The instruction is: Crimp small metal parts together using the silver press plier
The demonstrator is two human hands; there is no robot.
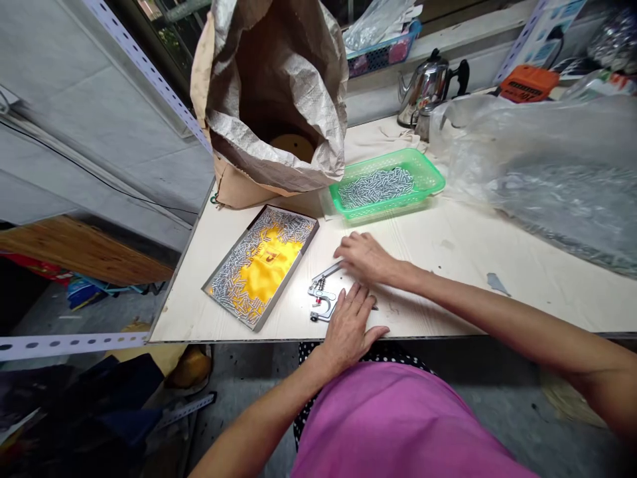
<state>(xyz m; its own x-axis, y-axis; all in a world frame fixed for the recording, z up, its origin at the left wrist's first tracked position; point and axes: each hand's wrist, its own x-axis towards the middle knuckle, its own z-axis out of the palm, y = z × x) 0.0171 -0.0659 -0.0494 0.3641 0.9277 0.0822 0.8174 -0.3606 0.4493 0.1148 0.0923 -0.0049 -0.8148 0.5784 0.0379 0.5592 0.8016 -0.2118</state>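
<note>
A silver pair of hand-press pliers (324,292) with a C-shaped jaw, a small spring and a red detail lies near the table's front edge. My left hand (351,325) rests flat over its lower, right-hand part, fingers stretched out and thumb spread. What lies beneath the palm is hidden. Just above, my right hand (367,255) is by the end of the upper handle, fingers slightly bent and a little blurred; whether it touches the handle I cannot tell. To the left, a shallow tray (289,275) contains many small silver metal pins (233,265) around a bare yellow patch.
A green basket (428,182) with more metal pins stands behind my hands. At back left is a large open paper sack (233,179). A clear plastic bag (557,179) covers the right side; a kettle (430,83) and an orange box (528,83) stand behind it.
</note>
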